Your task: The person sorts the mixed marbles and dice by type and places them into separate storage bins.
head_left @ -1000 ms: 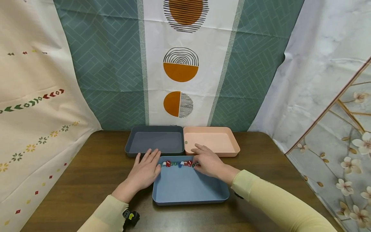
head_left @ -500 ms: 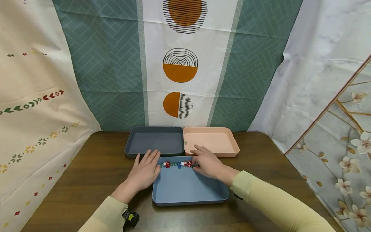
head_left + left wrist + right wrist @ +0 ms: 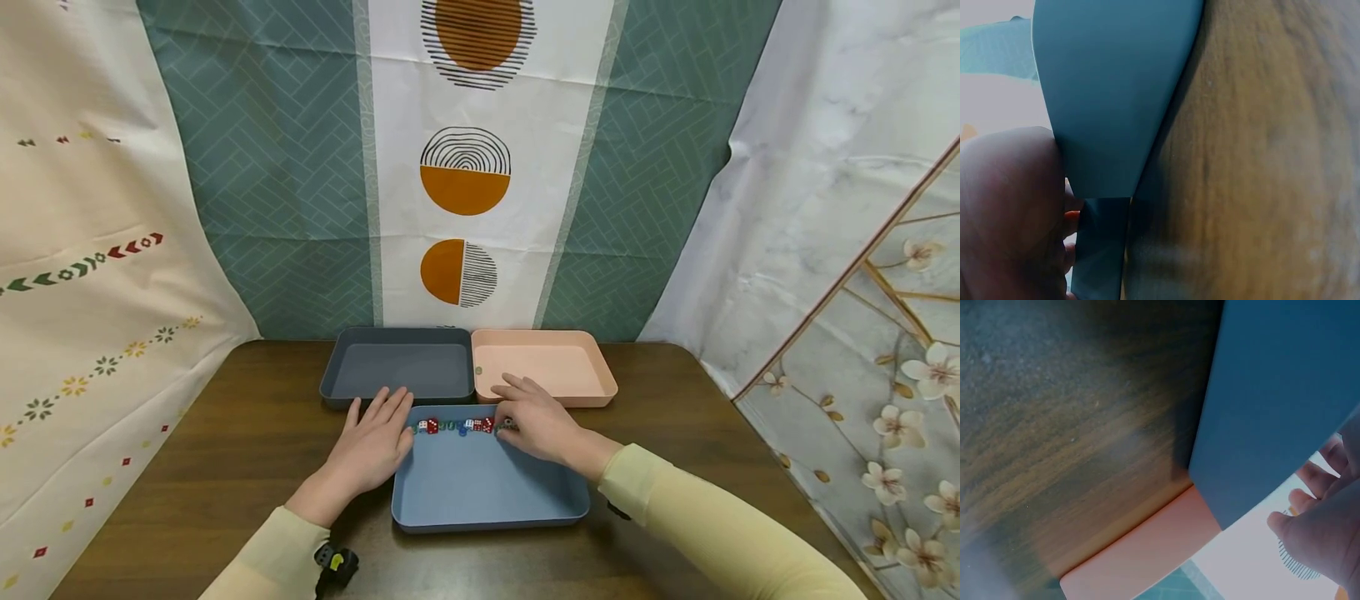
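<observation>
A row of red and white dice and small green and blue pieces, too small to name, lies along the back wall of the blue tray. My left hand lies at the tray's back left corner, fingers straight and pointing away. At the row's right end my right hand reaches in, thumb and forefinger lowered around a small dark green piece; whether they pinch it I cannot tell. The right wrist view shows the right hand's bent fingers above the blue tray's rim, their contact with the pieces hidden.
Behind the blue tray stand a dark grey tray on the left and a pink tray on the right. One small greenish piece lies inside the pink tray's left side. A brown wooden table carries everything; patterned cloths hang around it.
Both hands stay almost still beside the row of dice. The head view shifts very slightly; no piece visibly moves between trays.
</observation>
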Available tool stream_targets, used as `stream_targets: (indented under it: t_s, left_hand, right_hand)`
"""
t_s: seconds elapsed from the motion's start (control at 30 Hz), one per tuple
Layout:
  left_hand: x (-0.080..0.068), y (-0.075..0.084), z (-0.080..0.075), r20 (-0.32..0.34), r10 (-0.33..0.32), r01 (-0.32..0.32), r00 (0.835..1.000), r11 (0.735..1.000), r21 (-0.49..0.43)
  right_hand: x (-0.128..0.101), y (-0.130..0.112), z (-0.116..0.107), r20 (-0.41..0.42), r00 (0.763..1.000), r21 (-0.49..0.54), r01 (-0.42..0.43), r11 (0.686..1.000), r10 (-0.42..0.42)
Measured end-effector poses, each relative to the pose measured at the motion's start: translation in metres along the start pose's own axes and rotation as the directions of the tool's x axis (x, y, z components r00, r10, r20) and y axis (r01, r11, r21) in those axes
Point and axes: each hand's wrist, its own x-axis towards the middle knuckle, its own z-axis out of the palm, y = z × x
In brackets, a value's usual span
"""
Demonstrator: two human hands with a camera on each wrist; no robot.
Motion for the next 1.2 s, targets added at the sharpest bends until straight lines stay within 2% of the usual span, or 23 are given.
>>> stream_targets:
  t_s: [0.27, 0.63, 0.83, 1.07, 1.2]
  left_hand:
    - [0.0, 0.0, 0.0, -0.014, 0.005, -0.005, 1.0, 1.0, -0.001]
    - [-0.001, 0.0, 0.001, 0.004, -0.009, 0.009, 1.0, 1.0, 0.017]
    - [0.0, -0.003, 0.006, -0.03, 0.005, -0.005, 1.0, 1.0, 0.005]
    - [-0.002, 0.001, 0.0, -0.012, 0.002, -0.002, 1.0, 1.0, -0.005]
    - [-0.001, -0.001, 0.002, -0.019, 0.001, -0.001, 1.0, 1.0, 0.005]
  right_hand:
    - [0.0, 0.001, -0.008, -0.018, 0.999, 0.013, -0.028, 1.0, 0.029]
    - [0.0, 0.003, -0.02, -0.081, 0.995, 0.033, -0.047, 0.998, 0.05]
    - [0.003, 0.008, -0.022, -0.097, 0.993, 0.058, -0.068, 0.996, 0.073]
    - [0.009, 0.014, -0.026, -0.112, 0.989, 0.065, -0.084, 0.994, 0.091]
    - [0.015, 0.019, -0.028, -0.118, 0.987, 0.058, -0.105, 0.993, 0.111]
